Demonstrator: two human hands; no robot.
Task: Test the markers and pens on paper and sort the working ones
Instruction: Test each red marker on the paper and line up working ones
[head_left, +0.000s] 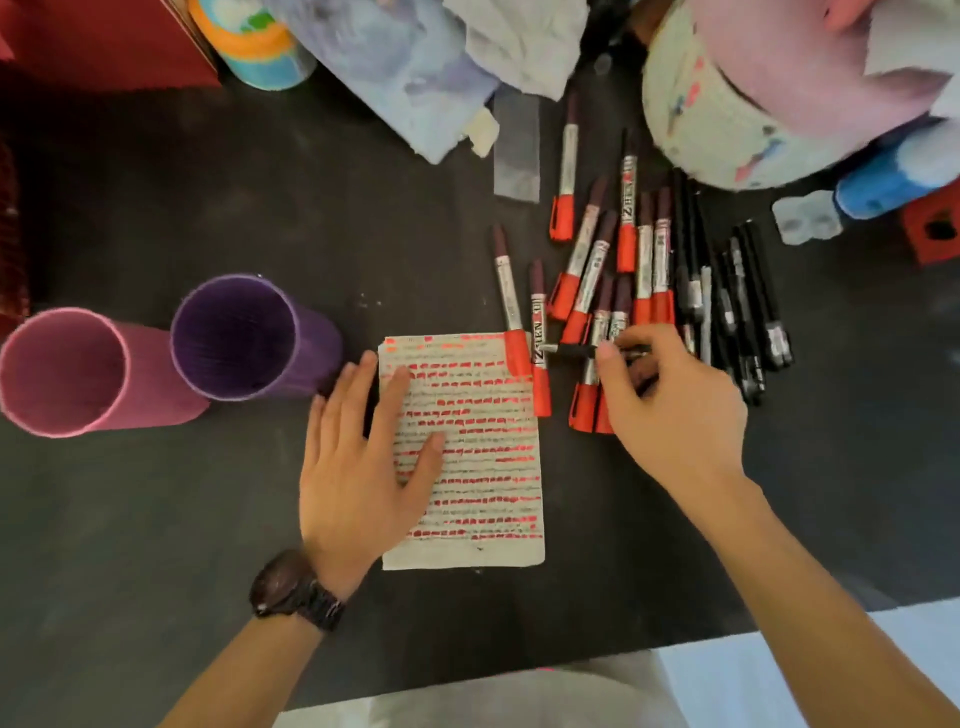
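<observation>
A small sheet of paper (483, 519), covered in rows of red test strokes, lies on the dark table. My left hand (358, 457) rests flat on its left part, fingers straight. My right hand (670, 410) pinches a black pen (576, 351) that lies level just right of the paper's top corner, tip pointing left. Several red-capped markers (587, 280) lie in a loose pile above and under that hand. Several black pens (737, 306) lie in a row to their right. Two of the red-capped markers overlap the paper's top right corner.
Two upright tubes stand at the left, a pink cup (67, 371) and a purple cup (244, 338). Crumpled paper and cloth (415, 67), a roll of tape (254, 41) and a pale round container (727, 119) crowd the far edge.
</observation>
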